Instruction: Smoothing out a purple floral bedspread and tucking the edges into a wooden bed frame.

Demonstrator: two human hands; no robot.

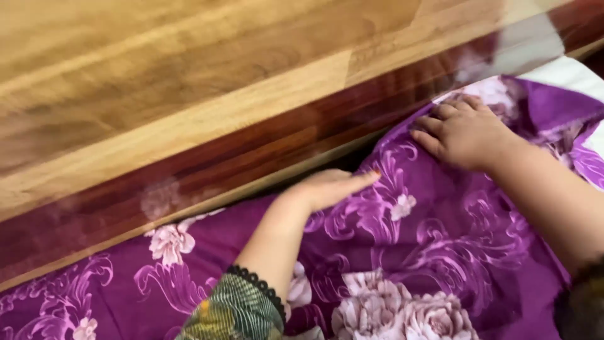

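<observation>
My left hand (330, 187) lies flat on the purple bedsheet (440, 252) near the middle of the frame, fingers straight and together, pointing right, their edge pressed toward the dark gap where the cloth meets the wooden bed frame (189, 113); it grips nothing. My right hand (462, 132), in the upper right, rests palm down with the fingers bent and their tips dug into the sheet's edge just beside the frame; I cannot tell whether any fold is pinched under them. The sheet fills the whole lower half of the frame, running from the lower left up to the upper right, and a strip of white mattress (566, 72) shows beyond it in the far upper right corner. I judge the cloth light, soft and limp: it wrinkles around my knuckles and would slump rather than hold a shape, so its edge along the frame is the place to take it. It is a thin woven cotton by the look, matt, printed with pale pink roses and lilac scrolls. The frame is hard, glossy, varnished, a blond plank above a dark red rail that mirrors the print
</observation>
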